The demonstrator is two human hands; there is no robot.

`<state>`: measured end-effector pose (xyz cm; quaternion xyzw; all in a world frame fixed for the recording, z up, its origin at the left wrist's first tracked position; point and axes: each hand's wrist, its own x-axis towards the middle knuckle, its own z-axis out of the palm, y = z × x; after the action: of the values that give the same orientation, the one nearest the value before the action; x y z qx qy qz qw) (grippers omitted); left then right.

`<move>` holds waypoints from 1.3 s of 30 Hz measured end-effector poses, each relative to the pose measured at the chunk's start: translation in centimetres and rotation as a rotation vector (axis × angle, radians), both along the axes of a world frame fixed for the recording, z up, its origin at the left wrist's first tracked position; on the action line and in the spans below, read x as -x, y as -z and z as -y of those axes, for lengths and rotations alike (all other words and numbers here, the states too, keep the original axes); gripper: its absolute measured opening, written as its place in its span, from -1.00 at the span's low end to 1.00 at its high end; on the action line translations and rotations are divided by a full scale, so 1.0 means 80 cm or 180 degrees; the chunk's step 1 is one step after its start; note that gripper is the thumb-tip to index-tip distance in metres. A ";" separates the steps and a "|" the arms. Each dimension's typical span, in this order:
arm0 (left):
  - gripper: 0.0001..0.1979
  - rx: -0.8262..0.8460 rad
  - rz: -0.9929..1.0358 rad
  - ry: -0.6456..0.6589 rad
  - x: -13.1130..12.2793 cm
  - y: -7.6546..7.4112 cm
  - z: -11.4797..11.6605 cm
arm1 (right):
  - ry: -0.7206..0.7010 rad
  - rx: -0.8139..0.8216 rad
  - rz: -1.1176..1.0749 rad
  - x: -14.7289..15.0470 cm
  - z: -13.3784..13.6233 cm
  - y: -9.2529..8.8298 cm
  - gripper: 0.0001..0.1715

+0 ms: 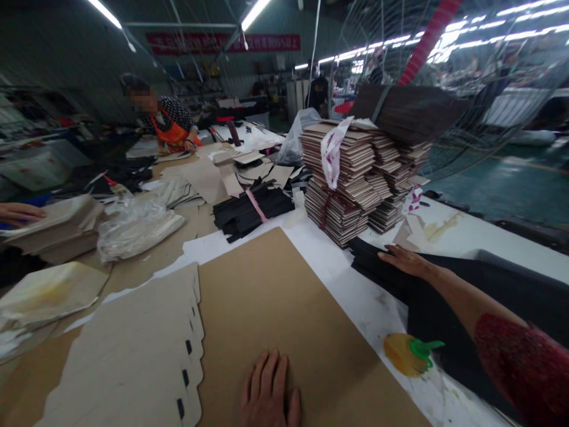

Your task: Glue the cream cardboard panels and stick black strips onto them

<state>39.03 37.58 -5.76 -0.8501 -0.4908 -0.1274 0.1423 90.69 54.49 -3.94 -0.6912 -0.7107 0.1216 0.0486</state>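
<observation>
My left hand (269, 391) lies flat, fingers spread, on a large brown cardboard sheet (284, 308) at the near edge of the table. My right hand (404, 260) reaches out to the right, fingers stretched, and rests on a pile of black sheets (444, 296) lying on the table. Just beyond that hand stand tall stacks of bundled tan cardboard pieces (351, 184). To the left of the brown sheet lies a stack of grey die-cut cardboard blanks (137, 350).
A yellow scraper with a green handle (411, 353) lies on the white table near my right forearm. A tied bundle of black strips (251, 210) and plastic-wrapped sheets (137, 225) lie further back. Another person's hand (18, 212) rests on a stack at far left; a person in an orange apron (171, 127) works beyond.
</observation>
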 end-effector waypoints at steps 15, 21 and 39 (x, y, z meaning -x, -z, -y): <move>-0.54 0.0314 -0.0130 -0.0125 0.000 -0.003 0.003 | 0.0450 0.0361 -0.0326 0.007 -0.008 -0.023 -0.43; -0.53 0.0354 0.0023 -0.0116 0.000 -0.001 0.005 | 0.0300 0.0179 0.0020 0.018 -0.007 -0.024 -0.68; -0.54 0.1232 0.0719 -0.0459 -0.026 -0.046 0.018 | 0.1784 -0.0451 0.0290 0.051 0.037 -0.097 -0.46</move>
<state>41.13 36.14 -2.12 -0.8046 -0.5784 -0.1147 -0.0706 86.58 51.55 3.78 -0.8602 -0.5002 0.0224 0.0964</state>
